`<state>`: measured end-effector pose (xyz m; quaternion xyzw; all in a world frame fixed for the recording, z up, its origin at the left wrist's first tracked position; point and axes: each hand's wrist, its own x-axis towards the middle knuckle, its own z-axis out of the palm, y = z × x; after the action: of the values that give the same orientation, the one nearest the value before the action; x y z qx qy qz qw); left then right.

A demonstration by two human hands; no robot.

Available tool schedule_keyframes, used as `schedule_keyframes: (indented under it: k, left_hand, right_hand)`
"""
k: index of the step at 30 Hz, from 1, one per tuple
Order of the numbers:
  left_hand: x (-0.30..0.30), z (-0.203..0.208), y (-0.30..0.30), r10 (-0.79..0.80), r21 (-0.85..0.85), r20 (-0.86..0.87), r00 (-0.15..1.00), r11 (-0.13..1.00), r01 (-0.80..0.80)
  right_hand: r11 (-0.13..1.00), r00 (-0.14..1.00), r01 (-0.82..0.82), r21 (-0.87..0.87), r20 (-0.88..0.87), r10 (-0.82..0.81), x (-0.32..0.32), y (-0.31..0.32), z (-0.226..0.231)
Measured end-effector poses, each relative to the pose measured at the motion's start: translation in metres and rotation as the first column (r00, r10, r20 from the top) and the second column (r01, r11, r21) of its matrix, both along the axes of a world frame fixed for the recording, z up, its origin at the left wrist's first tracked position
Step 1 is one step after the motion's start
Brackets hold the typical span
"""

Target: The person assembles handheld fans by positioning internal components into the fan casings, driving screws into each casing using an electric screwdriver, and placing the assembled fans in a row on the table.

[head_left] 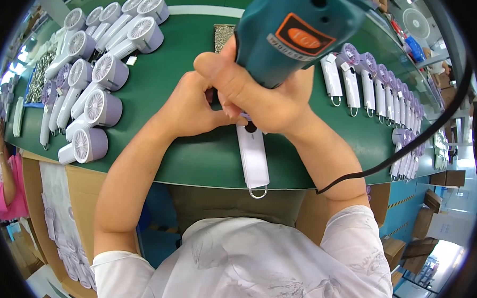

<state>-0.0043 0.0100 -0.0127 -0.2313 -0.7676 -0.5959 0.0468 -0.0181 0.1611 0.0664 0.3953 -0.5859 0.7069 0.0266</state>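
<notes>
My right hand (271,102) is wrapped round a teal electric screwdriver (277,54), held over the work in front of me. Its lower end and tip are hidden behind my hands. Below them a white handheld fan (254,159) lies on the green table, its handle pointing toward me and its metal loop at the near edge. Closed about the upper end of this fan is my left hand (191,106), with thumb and fingers beside my right hand. The fan's head is covered by my hands and the tool.
Several white and lilac fans (102,108) stand in a group on the left of the green table (140,84). A row of slimmer fans (367,87) lines the right. Small metal parts (42,72) lie at far left. A black cord (409,152) runs along the right.
</notes>
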Motion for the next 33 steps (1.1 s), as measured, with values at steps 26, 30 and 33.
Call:
schedule_keyframes:
  k: [26, 30, 33]
  left_hand:
    - [0.003, 0.006, 0.005, -0.014, -0.235, -0.201, 0.98, 0.971, -0.035]
    - [0.002, 0.003, 0.004, -0.02, -0.249, -0.209, 0.978, 0.968, -0.033]
    - [0.002, 0.002, 0.004, -0.021, -0.251, -0.209, 0.978, 0.967, -0.032]
  right_hand:
    - [0.869, 0.888, 0.445, -0.215, 0.228, -0.399, -0.097, 0.086, -0.002]
    - [0.865, 0.883, 0.45, -0.221, 0.257, -0.394, -0.096, 0.081, -0.005]
    - [0.871, 0.889, 0.443, -0.215, 0.228, -0.396, -0.095, 0.08, -0.008]
